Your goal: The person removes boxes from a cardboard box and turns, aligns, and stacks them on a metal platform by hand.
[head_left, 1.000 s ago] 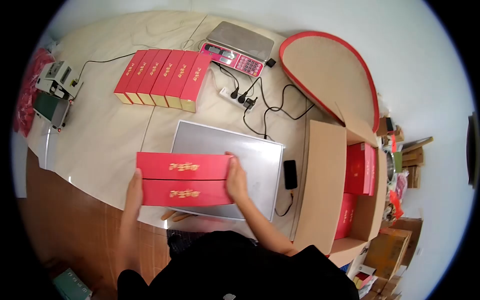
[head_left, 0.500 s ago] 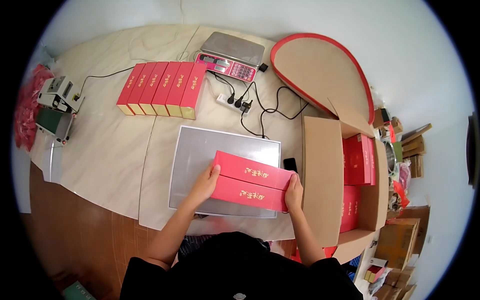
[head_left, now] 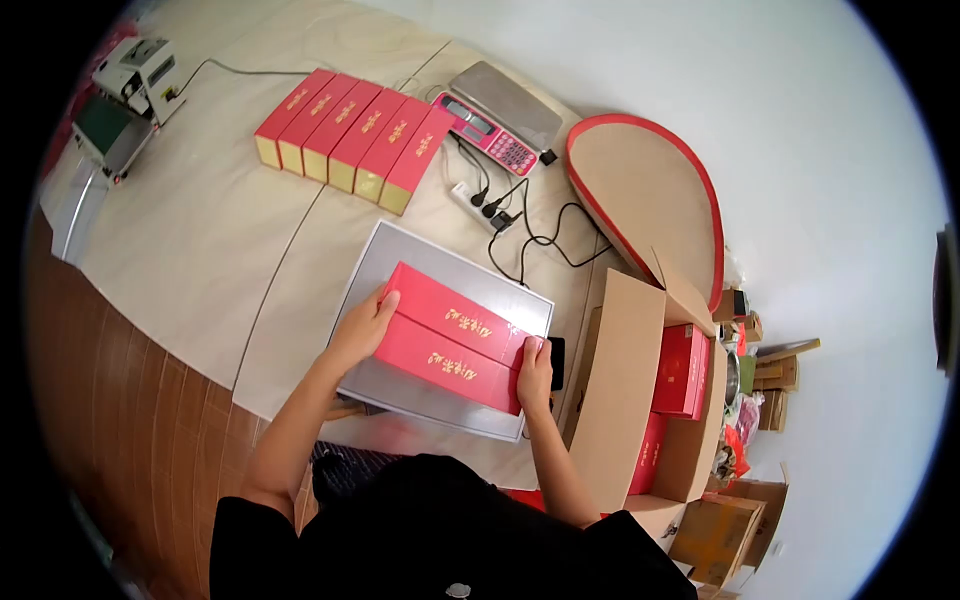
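Two long red gift boxes (head_left: 455, 338) with gold lettering lie side by side between my hands, above a grey-topped panel with a white frame (head_left: 375, 270). My left hand (head_left: 366, 325) grips their left ends, its thumb on top. On their right ends my right hand (head_left: 535, 372) is closed, thumb also on top. Whether the boxes touch the panel I cannot tell. To my right stands an open cardboard carton (head_left: 615, 370) with more red boxes (head_left: 680, 370) inside.
Several red boxes (head_left: 350, 135) stand in a row at the back left. Behind are a pink-and-grey scale (head_left: 505, 115), a power strip (head_left: 480, 208) with black cables, and a red-rimmed woven tray (head_left: 650, 190). A white machine (head_left: 140, 80) sits far left; a black phone (head_left: 557, 362) lies by the carton.
The whole view has turned and shifted. My hands have carried the two boxes leftward over the panel, so they overhang its right edge less. Both hands keep their hold.
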`<move>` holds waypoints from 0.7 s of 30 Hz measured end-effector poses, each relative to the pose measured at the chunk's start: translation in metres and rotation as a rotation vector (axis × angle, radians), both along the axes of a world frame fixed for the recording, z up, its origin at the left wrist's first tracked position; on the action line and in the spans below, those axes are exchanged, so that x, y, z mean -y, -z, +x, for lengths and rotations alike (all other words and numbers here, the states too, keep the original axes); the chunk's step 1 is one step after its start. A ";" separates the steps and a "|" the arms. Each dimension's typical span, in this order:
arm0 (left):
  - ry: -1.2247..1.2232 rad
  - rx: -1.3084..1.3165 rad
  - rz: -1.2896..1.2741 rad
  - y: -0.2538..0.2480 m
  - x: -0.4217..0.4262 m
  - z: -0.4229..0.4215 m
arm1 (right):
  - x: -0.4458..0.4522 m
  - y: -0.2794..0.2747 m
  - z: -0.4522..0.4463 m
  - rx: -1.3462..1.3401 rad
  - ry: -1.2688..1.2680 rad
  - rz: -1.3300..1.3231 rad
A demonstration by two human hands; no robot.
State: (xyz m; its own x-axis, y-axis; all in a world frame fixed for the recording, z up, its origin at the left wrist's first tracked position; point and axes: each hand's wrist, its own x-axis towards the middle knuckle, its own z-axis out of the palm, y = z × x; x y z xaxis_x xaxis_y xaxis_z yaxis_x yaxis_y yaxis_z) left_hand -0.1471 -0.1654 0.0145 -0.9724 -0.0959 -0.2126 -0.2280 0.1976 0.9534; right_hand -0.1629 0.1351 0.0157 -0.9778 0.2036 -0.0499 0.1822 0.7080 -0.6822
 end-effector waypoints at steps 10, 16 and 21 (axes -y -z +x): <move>-0.558 -0.327 0.350 -0.032 -0.006 0.067 | 0.012 -0.046 -0.042 -0.194 -0.296 0.108; -0.419 0.067 0.725 -0.022 -0.064 0.133 | 0.077 -0.053 -0.116 0.138 -0.698 -0.172; -0.458 0.159 0.929 -0.011 -0.092 0.116 | 0.129 -0.052 -0.119 0.882 -0.886 -0.308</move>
State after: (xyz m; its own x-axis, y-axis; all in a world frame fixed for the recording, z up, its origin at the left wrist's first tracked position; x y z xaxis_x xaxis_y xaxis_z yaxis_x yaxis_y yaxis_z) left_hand -0.0314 -0.0731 0.0259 -0.8387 -0.1819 -0.5133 -0.2316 -0.7339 0.6386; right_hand -0.2821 0.0058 0.0676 -0.3851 -0.6303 -0.6741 0.2043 0.6541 -0.7283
